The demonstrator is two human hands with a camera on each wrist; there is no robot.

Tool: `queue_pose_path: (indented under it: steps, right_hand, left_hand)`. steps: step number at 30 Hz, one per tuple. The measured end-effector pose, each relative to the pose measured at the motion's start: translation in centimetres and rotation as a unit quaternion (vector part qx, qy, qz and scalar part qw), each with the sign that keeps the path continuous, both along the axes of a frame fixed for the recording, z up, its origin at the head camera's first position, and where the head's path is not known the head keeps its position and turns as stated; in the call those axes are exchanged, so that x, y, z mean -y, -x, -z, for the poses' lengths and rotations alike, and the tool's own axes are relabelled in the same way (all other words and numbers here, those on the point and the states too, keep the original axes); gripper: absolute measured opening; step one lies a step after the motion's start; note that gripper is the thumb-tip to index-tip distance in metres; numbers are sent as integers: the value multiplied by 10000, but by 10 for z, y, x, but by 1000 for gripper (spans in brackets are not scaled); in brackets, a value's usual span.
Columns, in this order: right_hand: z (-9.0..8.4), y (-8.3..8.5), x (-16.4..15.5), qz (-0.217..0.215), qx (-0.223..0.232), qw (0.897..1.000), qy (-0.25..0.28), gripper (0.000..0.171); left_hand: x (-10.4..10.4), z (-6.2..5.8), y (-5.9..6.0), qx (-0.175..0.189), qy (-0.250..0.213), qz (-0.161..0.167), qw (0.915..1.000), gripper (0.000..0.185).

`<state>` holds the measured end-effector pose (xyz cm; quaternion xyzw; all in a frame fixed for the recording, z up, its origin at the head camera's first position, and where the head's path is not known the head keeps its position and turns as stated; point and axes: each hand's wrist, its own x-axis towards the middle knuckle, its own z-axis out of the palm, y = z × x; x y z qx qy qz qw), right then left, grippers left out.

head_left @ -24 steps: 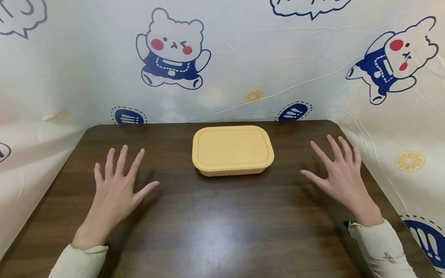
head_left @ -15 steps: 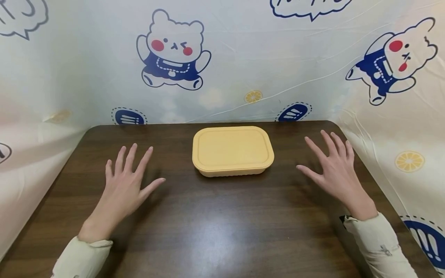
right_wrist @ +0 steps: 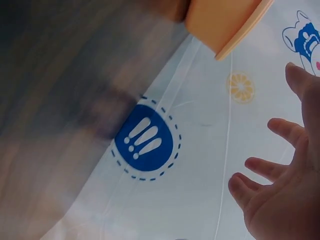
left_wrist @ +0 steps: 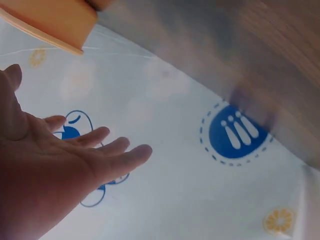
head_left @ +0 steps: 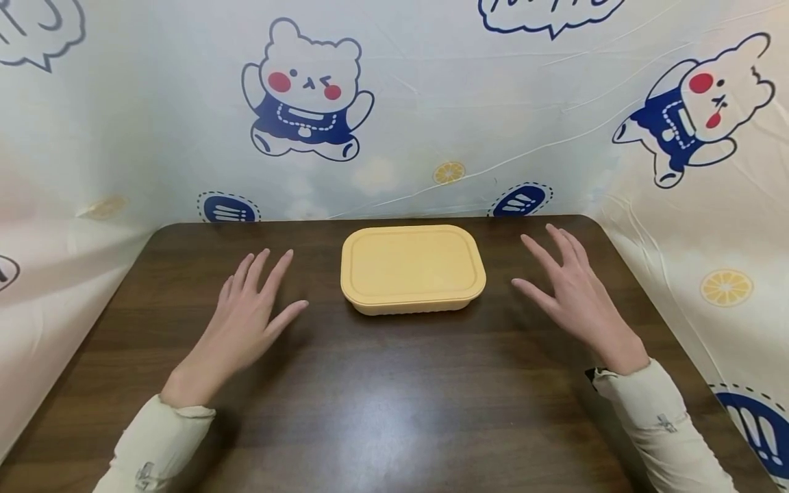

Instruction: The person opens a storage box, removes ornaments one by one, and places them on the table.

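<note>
A yellow rectangular lidded food container [head_left: 413, 267] with rounded corners sits near the far edge of the table, its lid on. To its left, my left hand [head_left: 243, 325] hovers over the tabletop with fingers spread and thumb toward the container. On the other side my right hand [head_left: 582, 301] is held likewise, thumb and fingers apart. Neither hand touches the container. In the left wrist view the container [left_wrist: 55, 22] shows at the top beyond my left hand [left_wrist: 60, 160]. The right wrist view has the container [right_wrist: 222, 25] at the top and my right hand [right_wrist: 295, 175] with nothing in it.
The dark brown wooden table [head_left: 382, 383] has rounded far corners. A pale curtain [head_left: 419, 103] printed with bears and orange slices hangs right behind the table and along both sides. Light-coloured sleeves [head_left: 662, 424] cover both forearms.
Both hands have moved inward toward the container, the left one rightward and the right one leftward, and their fingers have drawn somewhat closer together. The container has stayed in place.
</note>
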<state>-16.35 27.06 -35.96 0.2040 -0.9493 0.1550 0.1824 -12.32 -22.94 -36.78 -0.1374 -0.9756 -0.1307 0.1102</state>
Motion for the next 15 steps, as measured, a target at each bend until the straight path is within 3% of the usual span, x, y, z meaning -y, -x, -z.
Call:
queue_pose_path:
  steps: [8, 15]
  right_hand:
    - [-3, 13, 22, 32, 750, 9971, 146, 68]
    - [-6, 25, 36, -84, 1014, 9946, 216, 65]
  left_hand:
    - [-11, 2, 18, 254, -373, 8, 9990, 75]
    - [-19, 6, 38, 593, -888, 204, 9941, 68]
